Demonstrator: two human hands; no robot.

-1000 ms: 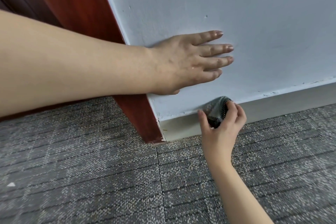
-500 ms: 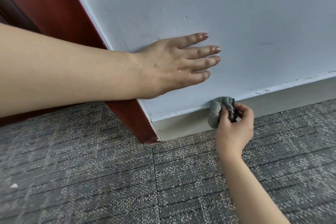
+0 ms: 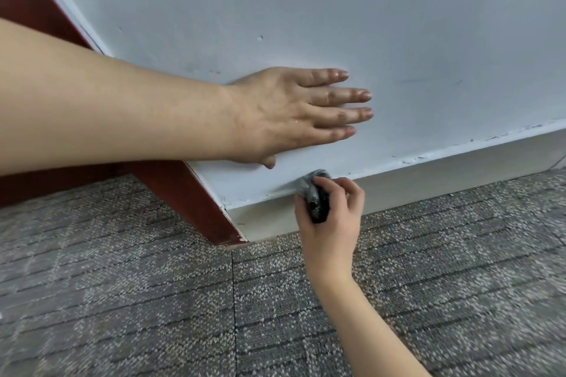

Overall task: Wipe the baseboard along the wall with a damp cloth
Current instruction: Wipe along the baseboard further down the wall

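Observation:
A pale cream baseboard (image 3: 444,176) runs along the foot of the white wall (image 3: 367,24), rising to the right. My right hand (image 3: 332,223) is shut on a bunched grey and dark cloth (image 3: 314,194), which presses against the baseboard's top edge a short way right of the door frame. My left hand (image 3: 294,115) lies flat on the wall above it, fingers spread and pointing right, holding nothing.
A reddish-brown wooden door frame (image 3: 196,193) ends the baseboard on the left. Grey patterned carpet tiles (image 3: 153,300) cover the floor below. Chipped paint shows along the wall's lower edge (image 3: 410,159).
My right hand has turned the cloth and kept it against the baseboard's top edge, close to where it was. My left hand stays flat on the wall. The view has shifted a little.

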